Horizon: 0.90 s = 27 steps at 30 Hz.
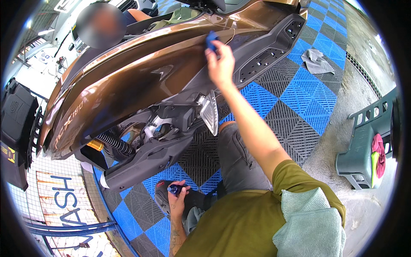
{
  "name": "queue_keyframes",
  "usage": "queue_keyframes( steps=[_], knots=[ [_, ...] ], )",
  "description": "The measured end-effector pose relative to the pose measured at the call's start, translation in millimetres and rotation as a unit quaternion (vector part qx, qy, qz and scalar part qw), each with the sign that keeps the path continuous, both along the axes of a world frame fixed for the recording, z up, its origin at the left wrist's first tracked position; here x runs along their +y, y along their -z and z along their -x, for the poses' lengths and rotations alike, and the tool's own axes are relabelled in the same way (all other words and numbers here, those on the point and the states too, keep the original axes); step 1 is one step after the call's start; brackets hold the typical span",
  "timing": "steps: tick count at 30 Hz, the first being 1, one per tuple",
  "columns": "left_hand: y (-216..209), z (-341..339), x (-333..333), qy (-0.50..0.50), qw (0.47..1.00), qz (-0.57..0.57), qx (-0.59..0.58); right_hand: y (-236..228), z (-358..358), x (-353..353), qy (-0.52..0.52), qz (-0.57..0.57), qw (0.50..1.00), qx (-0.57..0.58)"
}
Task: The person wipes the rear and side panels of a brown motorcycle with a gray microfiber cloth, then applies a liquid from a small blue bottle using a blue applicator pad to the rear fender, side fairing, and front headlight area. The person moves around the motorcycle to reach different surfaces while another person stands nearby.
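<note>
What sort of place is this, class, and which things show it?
Probably a vehicle cleaning or detailing bay: a brown scooter, slotted blue and dark floor tiles, and a grey cloth lying on them.

Two hands (221, 64) (one stool (359, 139)).

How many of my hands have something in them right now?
2: the right hand, holding a blue pad at the brown scooter's side, and the left hand, lower down, around what looks like a small bottle.
</note>
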<state>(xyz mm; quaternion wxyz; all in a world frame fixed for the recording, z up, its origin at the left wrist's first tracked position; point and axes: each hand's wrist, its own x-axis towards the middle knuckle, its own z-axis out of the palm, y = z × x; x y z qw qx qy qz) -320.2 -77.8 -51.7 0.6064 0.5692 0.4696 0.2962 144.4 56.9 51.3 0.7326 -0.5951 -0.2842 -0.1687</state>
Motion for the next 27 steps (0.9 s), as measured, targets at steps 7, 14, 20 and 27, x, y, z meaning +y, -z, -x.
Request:
queue_keyframes(
  steps=[7,14,20,27],
  knots=[
    [-17.3,15.5,-19.9,0.04,0.999,0.025,-0.017,10.4,61.8,9.0,0.02,-0.046,0.996,-0.069],
    [-17.2,-12.3,-68.0,0.087,0.986,0.11,-0.091,-32.2,186.5,-56.5,-0.501,-0.016,0.861,-0.091],
    [-104.6,13.1,-69.0,0.077,0.983,0.164,-0.005,-48.7,176.0,-94.8,-0.809,0.187,0.545,0.116],
    [-245.9,17.0,-86.6,0.065,0.991,0.116,-0.003,-139.0,166.1,-149.5,-0.722,0.346,0.524,0.291]
  ],
)
